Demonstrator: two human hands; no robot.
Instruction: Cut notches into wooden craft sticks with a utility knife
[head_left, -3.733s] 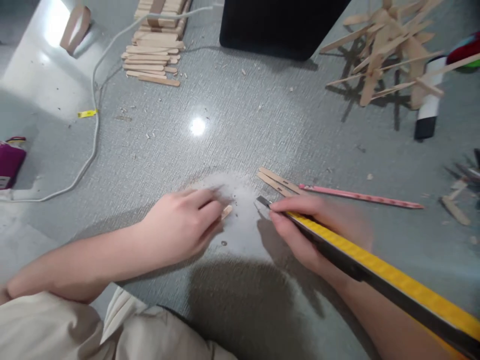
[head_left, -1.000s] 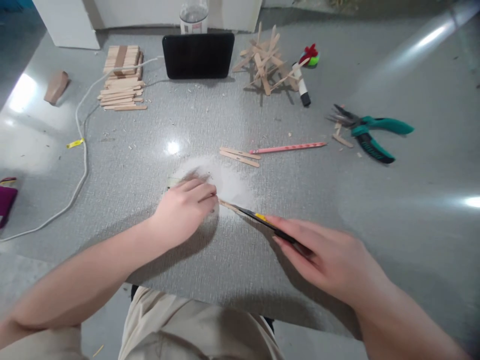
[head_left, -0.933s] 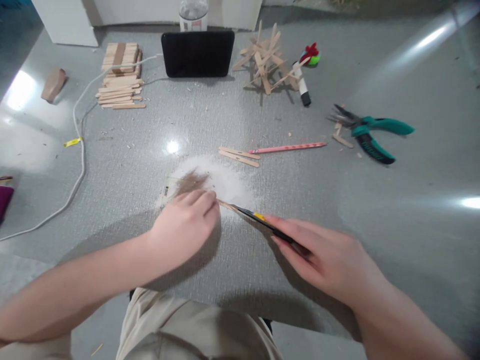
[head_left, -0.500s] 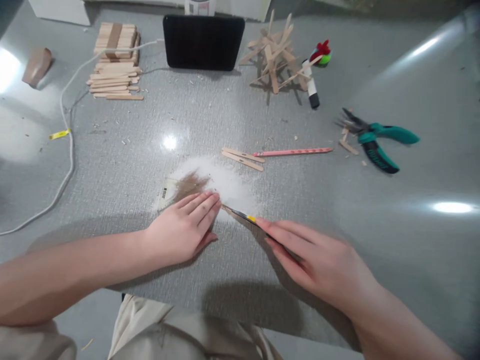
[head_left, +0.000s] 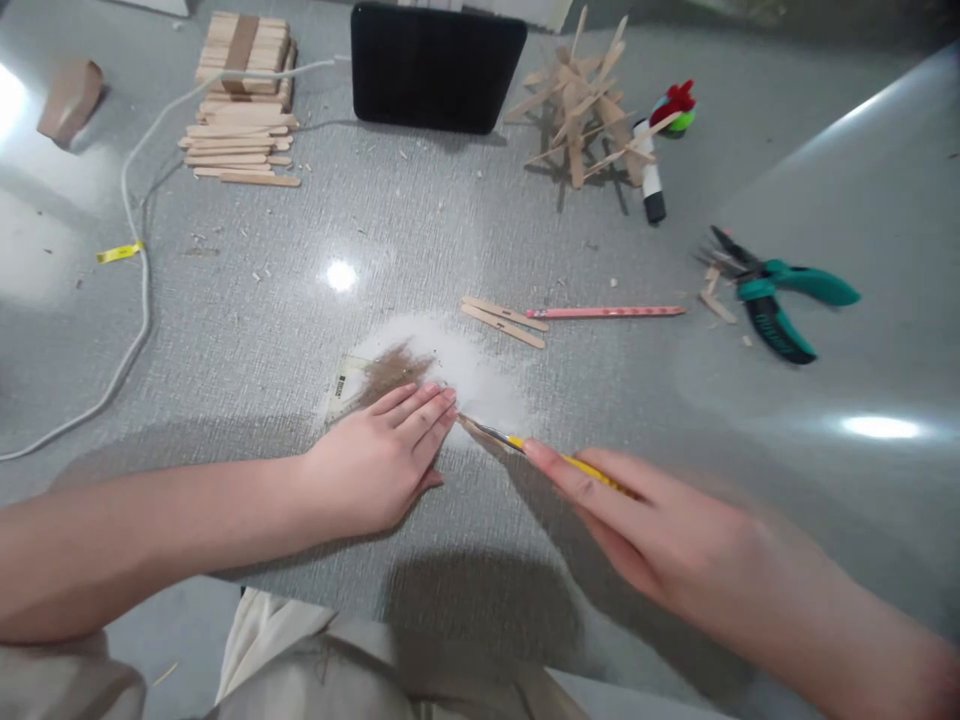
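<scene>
My left hand lies palm down on the grey table, fingers together over the edge of a white, powdery patch. Its fingertips hold down a thin wooden craft stick, mostly hidden under the hand and a blade. My right hand is closed around a yellow-handled tool that looks like a craft knife. Its narrow metal tip rests at the stick, close beside my left fingertips. A brown smudge and a clear, printed plastic piece show beyond my left hand.
Two craft sticks and a pink pencil lie ahead. Pliers sit at right. Farther back are a stick structure, a glue stick, a black screen, stacked sticks and a white cable.
My right hand has shifted right and turned, showing more of the yellow handle. The view has moved slightly; my left hand keeps its place on the table.
</scene>
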